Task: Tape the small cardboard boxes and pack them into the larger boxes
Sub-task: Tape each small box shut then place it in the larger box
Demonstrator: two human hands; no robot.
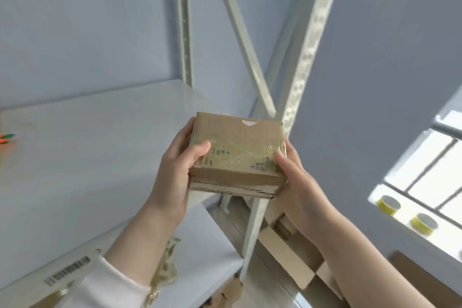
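Two bare hands hold one small cardboard box (237, 155) up in the air, in front of the person and above the right end of a white shelf (87, 157). Nearest the camera, a white sleeve (107, 285) covers the left forearm, and a crumpled strip of clear tape (165, 267) hangs just beside that wrist. The left hand (175, 170) grips the box's left side, thumb pressed on the top face and fingers (183, 132) curled round the far edge. The right hand (297, 182) grips the opposite side, thumb on the top right corner; its other fingers are hidden behind the box. Wrinkled clear tape runs across the top face, and more tape lines the front seam. Below the box, brown cardboard flaps (287, 255) lie open beside a white upright. To the right, two yellow rolls (388, 205) sit near each other on a white surface. Something orange and green (6, 137) lies at the shelf's far left edge. Pale metal rack posts (307, 57) rise behind, against a blue-grey wall (75, 20).
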